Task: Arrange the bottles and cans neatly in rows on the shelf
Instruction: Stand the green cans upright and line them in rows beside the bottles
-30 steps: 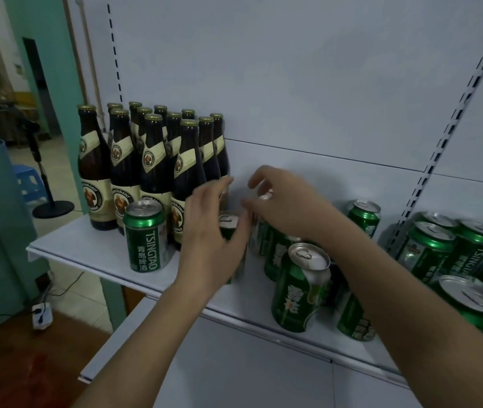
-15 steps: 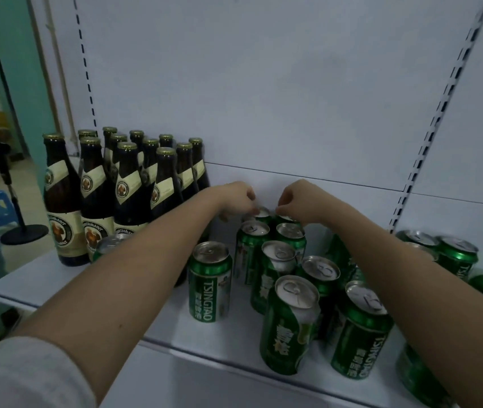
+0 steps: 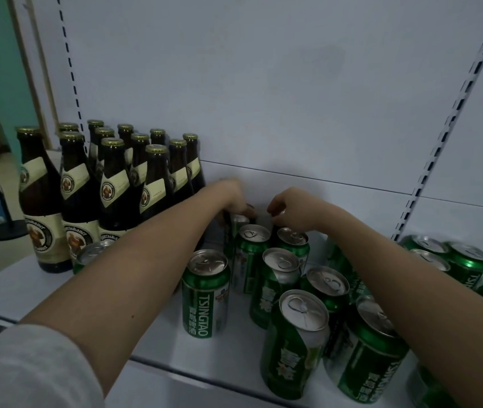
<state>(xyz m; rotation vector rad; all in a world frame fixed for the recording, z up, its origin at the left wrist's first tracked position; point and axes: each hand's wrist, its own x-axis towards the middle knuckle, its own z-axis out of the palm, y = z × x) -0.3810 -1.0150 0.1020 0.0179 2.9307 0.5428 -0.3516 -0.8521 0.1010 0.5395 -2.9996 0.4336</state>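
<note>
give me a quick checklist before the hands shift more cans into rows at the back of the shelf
1. Left hand has a can at the back wall: ok, its fingers curl over a can top.
2. Right hand has a can: cannot tell, its fingers hide what is under them.
3. Bottles standing in rows: ok.
4. Cans in neat rows: not ok, a loose cluster.
5. Front can upright: ok.
6. Bare shelf at the front left: ok.
</note>
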